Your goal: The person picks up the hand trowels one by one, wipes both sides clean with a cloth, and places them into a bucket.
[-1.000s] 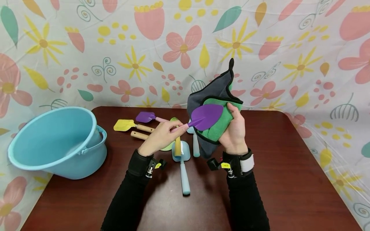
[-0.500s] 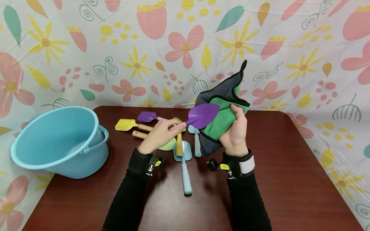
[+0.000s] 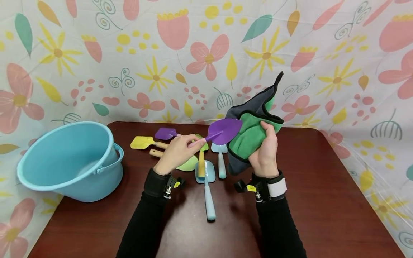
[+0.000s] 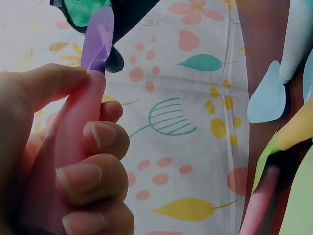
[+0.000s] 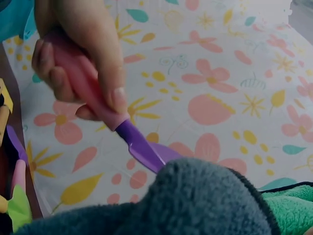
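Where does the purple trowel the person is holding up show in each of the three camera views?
Head: purple trowel at centre, blade against the green-and-grey cloth.
Left wrist: top left, blade edge-on above the fingers.
Right wrist: centre, blade running down under the cloth.
Shared landmark: its pink handle in the left hand.

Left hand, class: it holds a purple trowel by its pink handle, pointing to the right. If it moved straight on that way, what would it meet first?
Most likely the green and grey cloth gripped by the right hand. The left hand aims the purple trowel at it, and the blade already overlaps the cloth in the head view; actual contact is unclear.
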### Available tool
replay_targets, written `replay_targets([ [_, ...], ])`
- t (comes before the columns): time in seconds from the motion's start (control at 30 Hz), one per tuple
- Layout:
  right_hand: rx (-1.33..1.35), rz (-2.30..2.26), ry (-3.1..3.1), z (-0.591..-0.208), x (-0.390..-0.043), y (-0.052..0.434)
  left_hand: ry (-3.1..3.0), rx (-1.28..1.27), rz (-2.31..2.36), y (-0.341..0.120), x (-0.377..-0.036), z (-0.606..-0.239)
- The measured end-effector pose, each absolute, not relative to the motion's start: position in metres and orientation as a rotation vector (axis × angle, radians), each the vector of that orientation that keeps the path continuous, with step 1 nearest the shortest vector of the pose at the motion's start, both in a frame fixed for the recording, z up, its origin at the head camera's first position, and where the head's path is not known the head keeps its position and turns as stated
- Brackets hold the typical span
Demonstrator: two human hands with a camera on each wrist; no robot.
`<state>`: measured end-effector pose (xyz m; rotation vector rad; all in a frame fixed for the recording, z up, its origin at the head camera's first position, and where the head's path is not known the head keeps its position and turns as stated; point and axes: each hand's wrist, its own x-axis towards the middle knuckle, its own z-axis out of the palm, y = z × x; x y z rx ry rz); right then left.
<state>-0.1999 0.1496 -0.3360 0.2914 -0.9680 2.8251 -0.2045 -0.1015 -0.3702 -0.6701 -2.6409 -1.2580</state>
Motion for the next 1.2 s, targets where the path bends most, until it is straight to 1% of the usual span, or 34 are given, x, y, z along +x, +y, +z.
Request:
replay_targets([
  [0.17, 0.301, 2.852, -0.968, -0.335, -0.201, 0.158, -2.652, -0.628, -1.241, -0.105, -0.203, -0.37],
  [0.33, 0.313, 2.822, -1.102, -0.333, -0.202, 0.171, -2.677, -0.599, -1.212, -0.112, -0.201, -0.364],
  [0.6, 0.293, 2.732, -1.314, -0.323, -0.198, 0.195, -2.777, -0.522, -0.899, -0.143, -0.191, -0.347],
  [0.87, 0.308, 2.617, -1.543, -0.315, -0.194, 0.222, -2.842, -0.443, -0.615, -0.178, -0.176, -0.316],
  [1.2, 0.171, 2.437, -1.807, -0.304, -0.191, 0.251, -2.845, -0.363, -0.423, -0.219, -0.149, -0.269],
])
